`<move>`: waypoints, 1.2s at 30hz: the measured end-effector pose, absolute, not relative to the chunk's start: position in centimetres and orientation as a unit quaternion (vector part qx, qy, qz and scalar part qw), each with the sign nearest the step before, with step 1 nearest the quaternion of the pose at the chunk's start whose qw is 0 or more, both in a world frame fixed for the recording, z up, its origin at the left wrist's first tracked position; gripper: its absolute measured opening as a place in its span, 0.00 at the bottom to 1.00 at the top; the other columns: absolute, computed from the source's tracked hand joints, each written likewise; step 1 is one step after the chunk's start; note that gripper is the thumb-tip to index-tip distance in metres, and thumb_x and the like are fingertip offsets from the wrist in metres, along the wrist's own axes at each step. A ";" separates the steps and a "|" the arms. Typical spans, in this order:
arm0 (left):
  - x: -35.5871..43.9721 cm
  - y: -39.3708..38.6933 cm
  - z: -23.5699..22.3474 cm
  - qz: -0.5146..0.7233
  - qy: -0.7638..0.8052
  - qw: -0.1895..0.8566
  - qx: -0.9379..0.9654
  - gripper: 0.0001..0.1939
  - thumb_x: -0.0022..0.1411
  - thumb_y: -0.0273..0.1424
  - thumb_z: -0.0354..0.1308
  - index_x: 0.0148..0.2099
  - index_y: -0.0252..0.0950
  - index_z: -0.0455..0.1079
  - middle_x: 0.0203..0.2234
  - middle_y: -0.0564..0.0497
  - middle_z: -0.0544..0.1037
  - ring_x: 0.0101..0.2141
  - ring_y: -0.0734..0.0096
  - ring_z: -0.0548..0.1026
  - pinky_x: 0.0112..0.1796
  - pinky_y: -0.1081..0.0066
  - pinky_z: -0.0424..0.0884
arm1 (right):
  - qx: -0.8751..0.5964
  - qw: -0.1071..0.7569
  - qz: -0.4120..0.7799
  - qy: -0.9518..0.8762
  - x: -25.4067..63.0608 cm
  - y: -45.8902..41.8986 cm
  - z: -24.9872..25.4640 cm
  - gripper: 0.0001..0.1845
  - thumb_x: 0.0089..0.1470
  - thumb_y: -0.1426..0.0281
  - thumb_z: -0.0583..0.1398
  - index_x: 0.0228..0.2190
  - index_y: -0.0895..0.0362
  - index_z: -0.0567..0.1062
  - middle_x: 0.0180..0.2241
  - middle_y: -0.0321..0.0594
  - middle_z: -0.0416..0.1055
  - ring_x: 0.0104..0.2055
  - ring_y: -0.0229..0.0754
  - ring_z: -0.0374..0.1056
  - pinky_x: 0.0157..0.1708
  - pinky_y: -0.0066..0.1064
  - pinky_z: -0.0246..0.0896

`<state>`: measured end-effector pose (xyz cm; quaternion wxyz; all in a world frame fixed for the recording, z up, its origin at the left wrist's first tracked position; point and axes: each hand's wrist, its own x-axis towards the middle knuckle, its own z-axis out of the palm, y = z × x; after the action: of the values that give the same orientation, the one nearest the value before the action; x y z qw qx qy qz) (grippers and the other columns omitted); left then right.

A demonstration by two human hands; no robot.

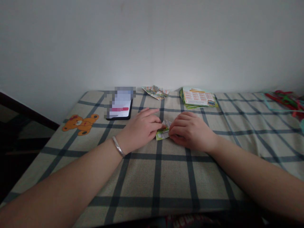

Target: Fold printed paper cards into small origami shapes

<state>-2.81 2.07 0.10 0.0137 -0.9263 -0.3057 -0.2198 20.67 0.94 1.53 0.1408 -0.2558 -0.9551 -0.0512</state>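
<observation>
A small folded piece of printed paper (163,130), green and white, lies flat on the checked cloth between my two hands. My left hand (144,126), with a silver bangle at the wrist, holds its left side. Some of those fingers stretch forward over the cloth, while the lower ones press on the paper; the thumb is mostly hidden. Closed around the paper's right edge, my right hand (188,129) has its fingers bent together and covers that end.
Against the wall lie a crumpled or folded printed paper (156,91) and a stack of printed leaflets (198,97). A phone (121,107) with a lit screen is at the left, near a bear picture (80,124). Red and green items (285,100) are at the far right.
</observation>
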 end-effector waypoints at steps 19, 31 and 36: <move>-2.6 1.6 0.3 -0.203 -0.329 0.030 -0.922 0.06 0.62 0.29 0.57 0.41 0.37 0.75 0.40 0.52 0.80 0.60 0.55 0.62 0.63 0.45 0.49 | -0.299 0.149 0.054 -0.941 20.8 1.1 1.5 0.10 0.60 0.66 0.57 0.35 0.55 0.79 0.36 0.39 0.76 0.39 0.41 0.70 0.41 0.33 0.63; -2.4 0.8 1.5 -0.172 -0.321 0.033 -0.931 0.14 0.64 0.40 0.56 0.41 0.35 0.75 0.40 0.49 0.80 0.55 0.55 0.68 0.62 0.46 0.49 | -0.300 0.127 0.001 -0.945 20.9 1.0 1.8 0.10 0.59 0.72 0.56 0.36 0.58 0.78 0.36 0.42 0.75 0.39 0.43 0.69 0.40 0.34 0.63; -2.2 0.9 1.1 -0.184 -0.338 0.035 -0.922 0.10 0.62 0.36 0.58 0.40 0.35 0.75 0.40 0.49 0.79 0.53 0.58 0.70 0.62 0.50 0.52 | -0.327 0.124 0.004 -0.937 20.6 1.0 1.8 0.12 0.60 0.72 0.54 0.35 0.59 0.78 0.35 0.42 0.75 0.38 0.42 0.69 0.39 0.33 0.62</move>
<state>-2.18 0.89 1.05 0.0351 -0.9224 -0.3380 -0.1838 20.60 0.97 1.80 0.1235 -0.3268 -0.9370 0.0039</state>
